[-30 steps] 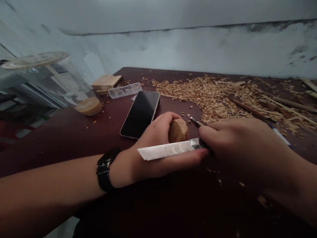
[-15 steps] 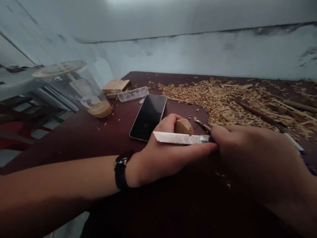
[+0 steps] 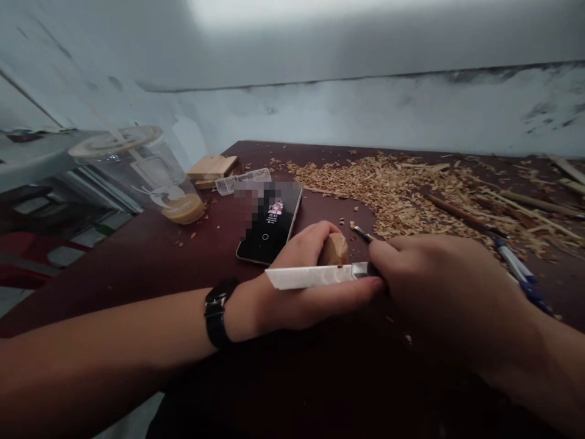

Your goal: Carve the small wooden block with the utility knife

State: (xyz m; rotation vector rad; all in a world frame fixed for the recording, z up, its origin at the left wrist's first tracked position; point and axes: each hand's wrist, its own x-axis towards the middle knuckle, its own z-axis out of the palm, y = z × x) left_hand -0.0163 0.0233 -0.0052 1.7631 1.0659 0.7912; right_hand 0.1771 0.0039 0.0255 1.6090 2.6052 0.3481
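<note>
My left hand, with a black watch on its wrist, is wrapped round a small piece of wood; only its rounded, cut end shows. In my right hand is a utility knife, its long flat blade out and pointing left. The blade lies across in front of the wood and above my left thumb, whose tip reaches the knife's metal collar. My right fingers hide the knife's handle. Just beyond them a thin metal-tipped tool rests on the table, partly covered by the hand.
A phone with its screen lit lies beyond my left hand. Wood shavings spread over the table's back right, with a brown-handled tool and pens. At left stand a plastic cup, wood blocks and a clear case.
The phone screen has gone from dark to lit. Both hands appear slightly further left and lower in view, and a small chip now shows on the blade's edge by the wood.
</note>
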